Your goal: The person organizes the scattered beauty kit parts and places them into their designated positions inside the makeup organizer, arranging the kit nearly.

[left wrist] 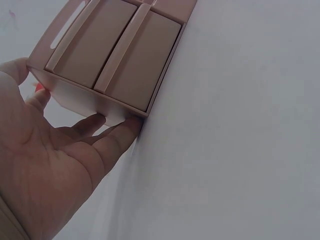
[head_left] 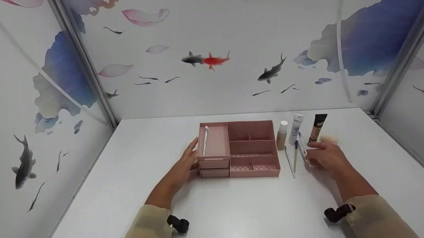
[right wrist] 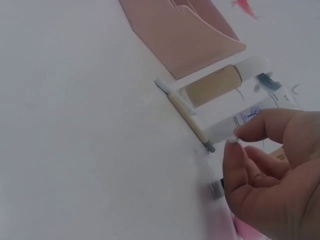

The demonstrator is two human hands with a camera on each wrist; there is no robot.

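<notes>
A pink desktop organizer with compartments and two small drawers stands on the white table. My left hand rests its fingertips against the organizer's left side. On the right, my right hand pinches a slim white stick between thumb and index finger; only its white end shows in the right wrist view. Beside that hand lie a slim brush with a dark tip and another thin pale stick. A white stick lies in the organizer's upper left tray.
Right of the organizer are a foundation bottle with a white cap, a white tube and a tan tube with a black cap. A beige makeup sponge sits behind my right hand. Printed panels enclose the table.
</notes>
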